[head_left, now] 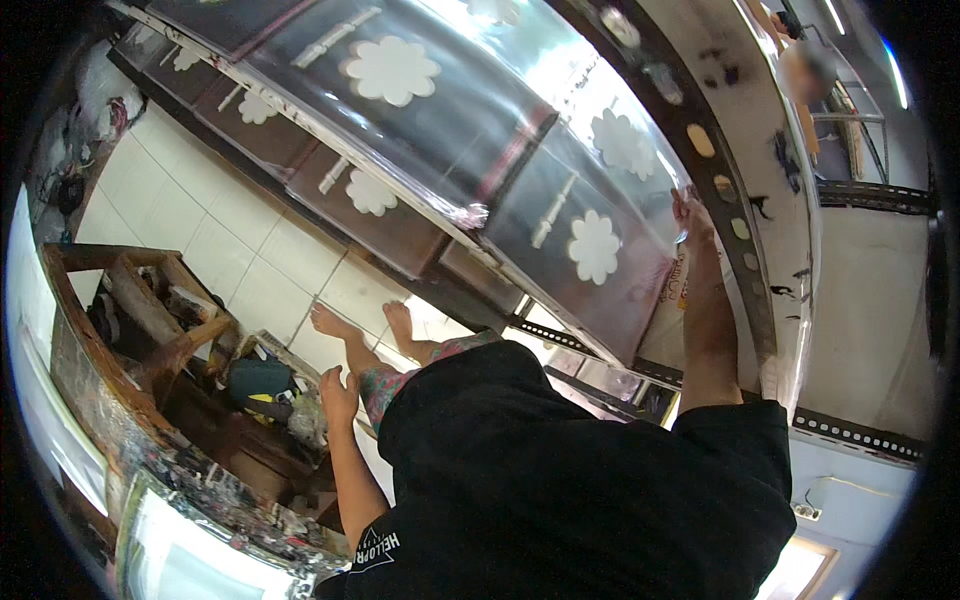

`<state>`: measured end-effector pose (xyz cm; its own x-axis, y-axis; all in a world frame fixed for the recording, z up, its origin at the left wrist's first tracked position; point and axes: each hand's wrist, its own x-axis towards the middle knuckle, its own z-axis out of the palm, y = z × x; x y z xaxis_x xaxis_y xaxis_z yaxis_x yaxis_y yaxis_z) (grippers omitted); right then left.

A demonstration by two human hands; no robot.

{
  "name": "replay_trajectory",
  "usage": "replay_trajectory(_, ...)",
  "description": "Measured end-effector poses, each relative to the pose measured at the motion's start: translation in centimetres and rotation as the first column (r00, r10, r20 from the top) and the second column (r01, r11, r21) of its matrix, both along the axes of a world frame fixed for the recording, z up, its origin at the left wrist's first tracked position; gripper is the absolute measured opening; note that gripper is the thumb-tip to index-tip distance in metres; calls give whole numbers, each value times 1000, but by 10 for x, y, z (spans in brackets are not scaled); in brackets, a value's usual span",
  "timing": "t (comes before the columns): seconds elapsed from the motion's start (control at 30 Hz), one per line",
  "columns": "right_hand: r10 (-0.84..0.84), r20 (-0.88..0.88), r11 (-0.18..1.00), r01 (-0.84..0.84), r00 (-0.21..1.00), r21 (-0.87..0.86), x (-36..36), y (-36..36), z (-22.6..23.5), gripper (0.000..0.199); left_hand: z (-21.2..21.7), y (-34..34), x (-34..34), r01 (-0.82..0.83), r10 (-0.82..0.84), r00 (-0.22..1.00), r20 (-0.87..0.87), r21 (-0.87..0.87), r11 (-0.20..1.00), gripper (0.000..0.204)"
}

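Note:
My right arm reaches up to a long table covered with shiny clear plastic sheet [420, 130]. At the sheet's right edge, the fingers of my right hand [692, 215] are closed on the plastic. Pale scalloped flower shapes [594, 247] and short pale strips [554, 211] show on the sheet, with dark reddish bands between its panels. My left hand [340, 397] hangs low beside my leg with its fingers apart, holding nothing. Next to it is an open box [262, 350] with a dark green item and yellow bits inside.
A paint-stained wooden stand [160, 370] with open compartments is at the left. Below the tabletop runs a lower shelf [345, 215] with similar flower shapes. Perforated metal rails [860, 437] lie at the right. Clear plastic bags [100, 95] are heaped at the far left on the tiled floor [280, 260].

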<state>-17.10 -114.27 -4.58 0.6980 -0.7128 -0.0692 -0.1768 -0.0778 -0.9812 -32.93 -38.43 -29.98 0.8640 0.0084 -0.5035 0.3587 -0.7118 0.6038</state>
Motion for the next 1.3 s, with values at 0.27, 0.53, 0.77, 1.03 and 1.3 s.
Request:
replay_trajectory(0.27, -133, -106, 986, 143, 985, 85, -41, -55, -21, 36, -31, -50, -42, -99, 95, 994, -55, -67, 993, 38)
replay_trajectory(0.53, -130, -128, 990, 136, 983, 34, -36, -79, -28, 39, -56, -33, -77, -182, 180, 979, -95, -10, 983, 40)
replay_trajectory(0.77, -136, -155, 991, 133, 979, -26, -32, -78, -31, 40, -45, -28, -81, -127, 128, 988, -81, 15, 992, 38)
replay_trajectory(1.03, -88, -325, 982, 29, 941, -184, -28, -76, -30, 47, -48, -39, -86, -155, 155, 985, -75, 15, 988, 38)
replay_trajectory(1.3, -308, -387, 195, -341, 869, -920, -27, -56, -38, 22, -59, -33, -94, -120, 118, 992, 32, 41, 992, 38)
